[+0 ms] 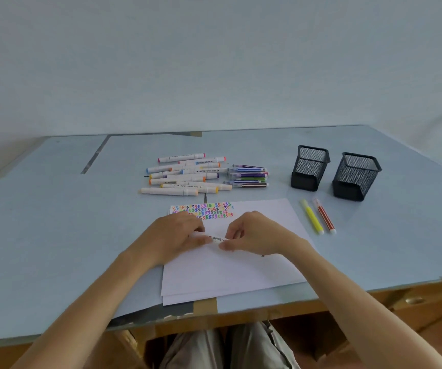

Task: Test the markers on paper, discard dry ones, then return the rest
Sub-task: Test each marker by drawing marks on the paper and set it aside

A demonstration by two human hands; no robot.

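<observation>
A white-barrelled marker point(216, 238) is held level over the paper point(230, 270), pinched at one end by the left hand point(177, 235) and at the other by the right hand point(254, 233); both hands are closed on it, as if a cap is being pulled off or pushed on, though which cannot be told. Rows of coloured squiggles point(204, 211) are seen at the sheet's top left, so a good share of the testing is judged done. A pile of thick markers point(185, 174) and a cluster of thin pens point(248, 175) are left lying beyond the paper. A yellow pen point(311, 216) and a red pen point(324, 216) are set apart to the right, perhaps sorted out. Both mesh pen holders point(310, 167) appear empty, so nothing is judged returned yet.

The pale blue tabletop point(54, 222) is worn, with tape patches at its near edge. A plain light wall is seen behind; wooden drawers are seen below on the right.
</observation>
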